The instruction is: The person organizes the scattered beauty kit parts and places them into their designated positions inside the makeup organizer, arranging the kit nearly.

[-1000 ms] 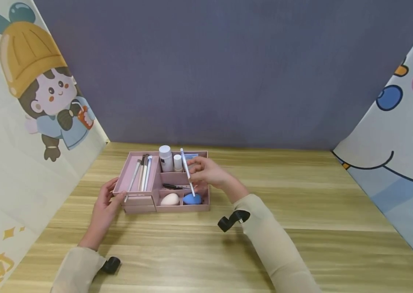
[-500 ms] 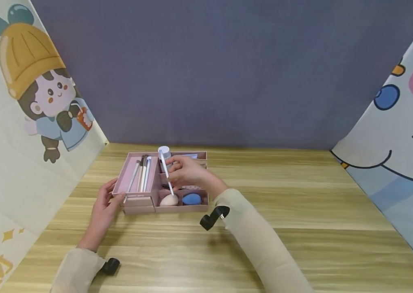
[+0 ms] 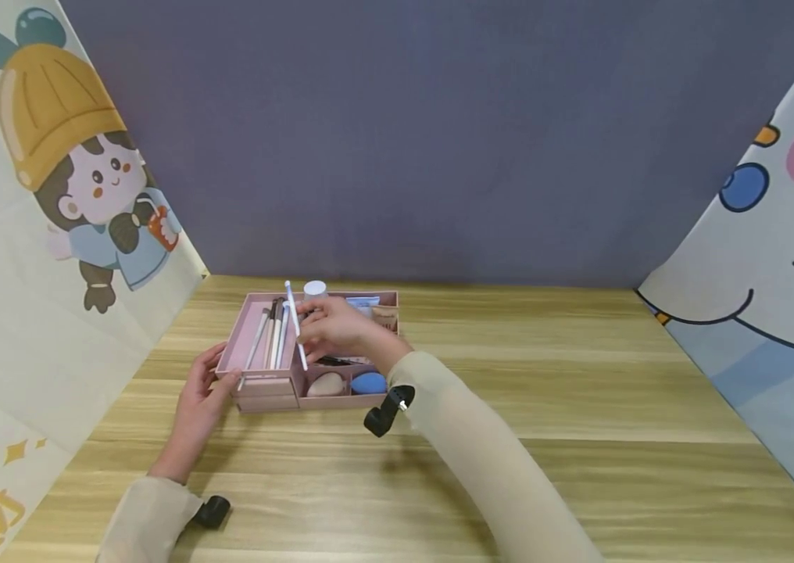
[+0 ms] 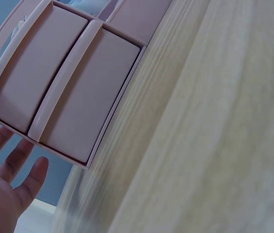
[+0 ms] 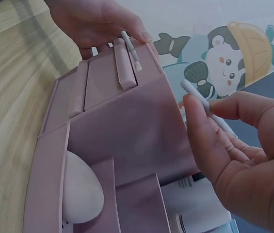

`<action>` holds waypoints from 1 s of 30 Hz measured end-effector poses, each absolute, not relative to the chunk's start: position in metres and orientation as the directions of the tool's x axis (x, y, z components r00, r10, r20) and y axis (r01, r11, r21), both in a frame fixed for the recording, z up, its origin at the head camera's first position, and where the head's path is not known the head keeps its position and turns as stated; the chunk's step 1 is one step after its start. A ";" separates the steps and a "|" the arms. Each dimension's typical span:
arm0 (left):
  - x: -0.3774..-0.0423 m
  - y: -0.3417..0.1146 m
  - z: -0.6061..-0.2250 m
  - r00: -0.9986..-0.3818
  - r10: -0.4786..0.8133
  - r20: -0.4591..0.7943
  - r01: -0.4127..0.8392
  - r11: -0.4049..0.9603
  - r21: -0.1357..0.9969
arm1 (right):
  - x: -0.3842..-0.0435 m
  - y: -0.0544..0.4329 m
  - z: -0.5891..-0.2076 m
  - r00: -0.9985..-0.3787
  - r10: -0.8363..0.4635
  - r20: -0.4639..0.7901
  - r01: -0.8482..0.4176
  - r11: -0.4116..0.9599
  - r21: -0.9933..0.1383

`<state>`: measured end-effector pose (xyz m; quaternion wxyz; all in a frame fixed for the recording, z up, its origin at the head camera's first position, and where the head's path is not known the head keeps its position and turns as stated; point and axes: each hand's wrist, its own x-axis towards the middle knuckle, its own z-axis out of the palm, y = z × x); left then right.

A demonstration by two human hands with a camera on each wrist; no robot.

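A pink organizer (image 3: 266,402) with drawers stands on the table. My left hand (image 3: 200,399) holds its front left corner, thumb at the front top edge and fingers at the left side. In the left wrist view those fingers (image 4: 32,182) meet the side below the two drawer fronts. My right hand (image 3: 341,324) pinches a slim white makeup brush (image 5: 195,92) between thumb and fingers. The held brush stands tilted over the right edge of the upper tray, where several makeup brushes (image 3: 276,332) lie. One of them sticks out past the tray's front edge.
A cream makeup sponge (image 3: 327,385) and a blue makeup sponge (image 3: 369,383) sit in front compartments. Behind my right hand a white-capped bottle (image 3: 315,289) shows, with a light blue item (image 3: 365,302) to its right. The wooden table (image 3: 580,438) extends right, bounded by printed panels.
My right hand has moved left with the makeup brush, from the organizer's right compartments to the edge of the upper tray. My left hand keeps its place at the corner.
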<state>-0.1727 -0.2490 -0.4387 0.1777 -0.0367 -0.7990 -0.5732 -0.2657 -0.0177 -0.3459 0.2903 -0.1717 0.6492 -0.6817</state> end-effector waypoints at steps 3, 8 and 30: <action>-0.173 -0.250 -0.440 -0.937 -0.140 0.321 0.257 0.349 0.901 | -0.266 -0.025 -0.346 -0.778 -0.611 -0.150 0.198 -0.012 -0.980; -0.173 -0.249 -0.439 -0.938 -0.140 0.317 0.254 0.344 0.904 | -0.265 -0.038 -0.344 -0.798 -0.581 -0.160 0.239 -0.061 -0.969; -0.172 -0.249 -0.437 -0.939 -0.142 0.313 0.255 0.321 0.912 | -0.266 -0.074 -0.336 -0.879 -0.438 -0.187 0.177 0.064 -0.982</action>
